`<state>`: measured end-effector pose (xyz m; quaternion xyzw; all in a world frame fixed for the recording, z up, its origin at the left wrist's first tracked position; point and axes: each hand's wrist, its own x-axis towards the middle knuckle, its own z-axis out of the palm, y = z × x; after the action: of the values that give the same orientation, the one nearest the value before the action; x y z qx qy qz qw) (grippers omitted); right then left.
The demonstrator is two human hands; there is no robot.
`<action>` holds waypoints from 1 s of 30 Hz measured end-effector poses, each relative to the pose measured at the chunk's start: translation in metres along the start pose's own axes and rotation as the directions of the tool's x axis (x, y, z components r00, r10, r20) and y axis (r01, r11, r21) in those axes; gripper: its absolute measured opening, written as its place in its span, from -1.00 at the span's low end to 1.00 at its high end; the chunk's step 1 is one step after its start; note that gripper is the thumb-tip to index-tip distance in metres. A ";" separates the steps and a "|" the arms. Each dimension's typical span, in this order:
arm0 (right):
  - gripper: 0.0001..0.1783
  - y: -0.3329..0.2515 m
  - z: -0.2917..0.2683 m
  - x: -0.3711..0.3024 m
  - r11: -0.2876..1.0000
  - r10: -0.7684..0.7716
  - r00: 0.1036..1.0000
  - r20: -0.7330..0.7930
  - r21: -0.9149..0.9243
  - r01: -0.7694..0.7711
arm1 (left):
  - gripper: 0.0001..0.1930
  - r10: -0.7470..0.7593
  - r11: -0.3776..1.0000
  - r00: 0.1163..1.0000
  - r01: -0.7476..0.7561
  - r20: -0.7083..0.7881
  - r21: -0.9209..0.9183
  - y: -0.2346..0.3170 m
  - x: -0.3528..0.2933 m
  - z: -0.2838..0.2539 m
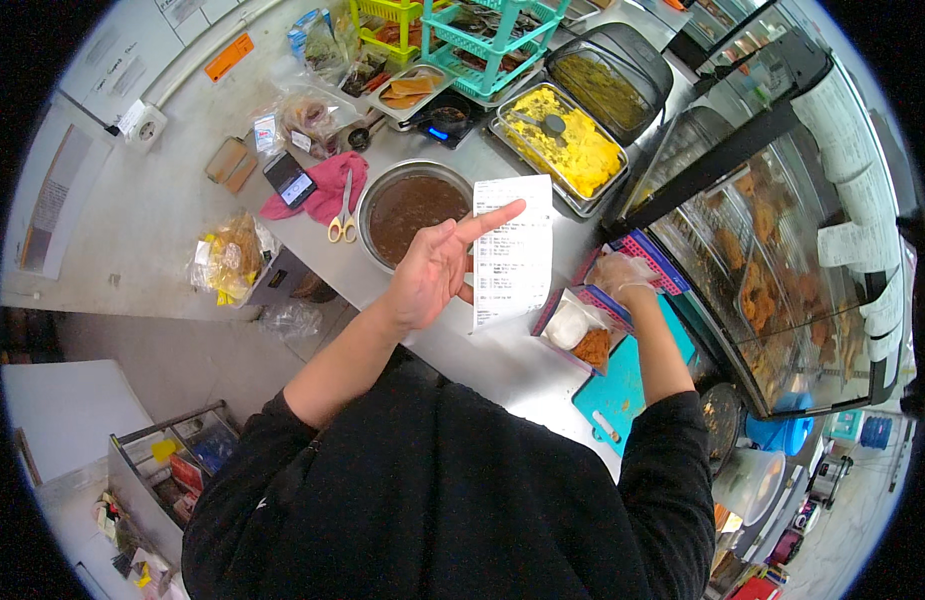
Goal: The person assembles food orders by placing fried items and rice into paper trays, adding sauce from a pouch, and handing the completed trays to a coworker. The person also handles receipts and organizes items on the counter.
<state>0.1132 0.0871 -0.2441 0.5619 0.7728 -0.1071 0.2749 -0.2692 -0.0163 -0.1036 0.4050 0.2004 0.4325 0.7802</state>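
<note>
My bare left hand (pixel 434 270) holds a long white printed receipt (pixel 512 290) upright, its index finger stretched across the front and other fingers behind the paper. In a clear plastic glove, my right hand (pixel 622 275) reaches in among pink-and-purple patterned boxes to the right. Its fingers are bunched together, and what they grip, if anything, is hidden. Just in front of it sits an open patterned box (pixel 540 312) with a white wrapped mound (pixel 570 325) and a brown fried piece (pixel 591 347). Another patterned box (pixel 654 258) lies behind that hand.
A bowl of brown liquid (pixel 414 215) stands behind my left hand. Beside it are scissors (pixel 343 215), a pink cloth (pixel 322 195) and a phone (pixel 288 180). A tray of yellow food (pixel 567 145) lies farther back. A glass display case (pixel 772 260) and turquoise board (pixel 632 385) flank the right.
</note>
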 end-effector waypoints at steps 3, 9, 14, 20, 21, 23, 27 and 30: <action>-0.65 0.008 -0.006 0.002 0.961 -0.066 0.991 0.116 0.273 0.032 | -0.11 0.024 0.997 1.000 -0.024 0.004 -0.067 0.002 0.000 -0.022; -0.77 -0.007 -0.128 0.044 0.753 -0.446 0.872 0.201 -0.442 0.487 | -0.45 0.009 0.744 0.905 -0.290 0.425 0.601 -0.044 0.001 -0.083; -0.68 -0.040 -0.230 0.209 0.875 0.091 0.885 -0.457 0.461 0.147 | -0.49 -0.482 0.859 0.603 0.181 0.636 0.479 -0.110 -0.036 -0.146; -0.75 -0.078 -0.231 0.438 0.901 0.177 0.768 -0.615 0.415 0.125 | -0.55 -0.730 0.607 0.681 0.687 -0.061 0.399 -0.114 -0.090 -0.269; -0.75 -0.079 -0.229 0.461 0.897 0.224 0.792 -0.568 0.438 0.060 | -0.56 -0.741 0.575 0.653 0.737 -0.155 0.354 -0.114 -0.094 -0.283; -0.75 -0.079 -0.227 0.494 0.881 0.292 0.822 -0.489 0.472 -0.032 | -0.58 -0.752 0.535 0.604 0.793 -0.262 0.291 -0.115 -0.097 -0.302; -0.75 -0.072 -0.226 0.514 0.828 0.347 0.835 -0.427 0.557 -0.060 | -0.61 -0.762 0.502 0.552 0.834 -0.338 0.228 -0.118 -0.101 -0.314; -0.75 -0.061 -0.223 0.499 0.737 0.356 0.821 -0.446 0.674 0.047 | -0.64 -0.769 0.500 0.554 0.832 -0.318 0.242 -0.121 -0.102 -0.309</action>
<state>-0.1201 0.5756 -0.3406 0.6929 0.6776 -0.1824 -0.1657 -0.4677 0.0037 -0.3870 0.3644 0.5072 0.0074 0.7810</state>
